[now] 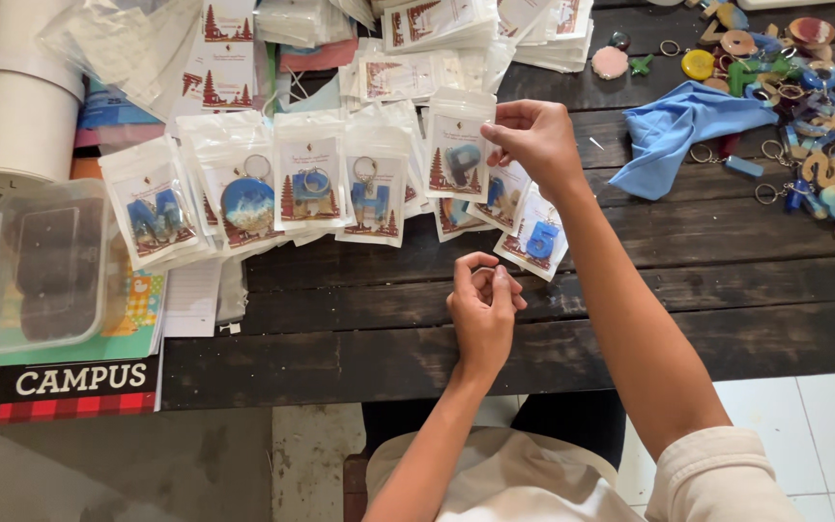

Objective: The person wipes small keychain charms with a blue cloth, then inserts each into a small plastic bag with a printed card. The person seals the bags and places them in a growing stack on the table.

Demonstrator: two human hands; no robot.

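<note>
My right hand point(533, 140) pinches the upper right edge of a small clear packet point(458, 145) with a printed card and a blue keychain inside, holding it over the row of packets. My left hand point(483, 307) hovers above the dark wooden table point(707, 290) near its front edge, fingers curled together; something tiny may be pinched in them, too small to tell. Several similar packed keychain packets point(306, 184) lie in an overlapping row to the left, and a packet with a blue figure point(538, 240) lies just below my right wrist.
A blue cloth point(678, 130) and a pile of loose coloured resin keychains point(814, 87) lie at the right. A clear plastic box point(41, 261), notebooks point(74, 387) and a white roll point(26, 106) sit at the left. Stacks of packets point(437, 39) fill the back.
</note>
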